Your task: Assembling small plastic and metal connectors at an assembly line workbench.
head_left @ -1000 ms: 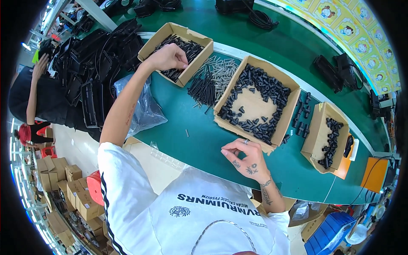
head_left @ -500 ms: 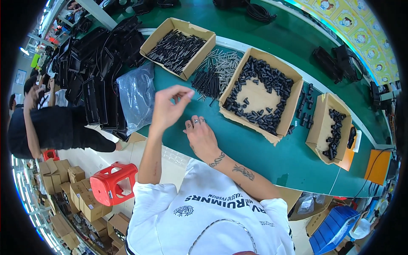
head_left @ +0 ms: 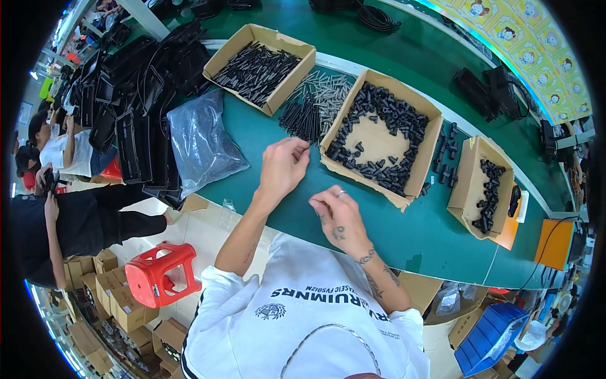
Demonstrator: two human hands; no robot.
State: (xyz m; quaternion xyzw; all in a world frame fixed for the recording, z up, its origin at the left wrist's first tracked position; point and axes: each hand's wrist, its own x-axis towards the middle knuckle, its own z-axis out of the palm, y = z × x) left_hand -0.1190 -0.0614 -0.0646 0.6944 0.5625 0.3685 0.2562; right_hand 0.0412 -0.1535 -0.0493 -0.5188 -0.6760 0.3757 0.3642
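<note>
My left hand (head_left: pixel 284 167) is closed in a pinch at the near edge of a pile of thin black rods (head_left: pixel 302 119). Whatever its fingertips hold, if anything, is too small to make out. Silver-grey pins (head_left: pixel 333 96) lie loose beside the black ones. Over the green table (head_left: pixel 297 221) my right hand (head_left: pixel 341 219), a ring on one finger, is curled with thumb against fingers. I cannot make out anything in it. To the right of my hands stands a cardboard tray (head_left: pixel 413 199) of black plastic fittings (head_left: pixel 404 120), its middle mostly bare cardboard.
Behind the pins is a cardboard box (head_left: pixel 287 95) of dark rods. A clear plastic bag (head_left: pixel 205 148) and stacked black housings (head_left: pixel 136 142) lie at left. A smaller box (head_left: pixel 464 202) of fittings stands right. A red stool (head_left: pixel 161 271) and a person (head_left: pixel 69 221) are left of the table.
My left hand has moved right and down to the pile's near edge, its fingers closing. My right hand has shifted right and curled. The plastic bag has spread toward the right. The person at left has moved.
</note>
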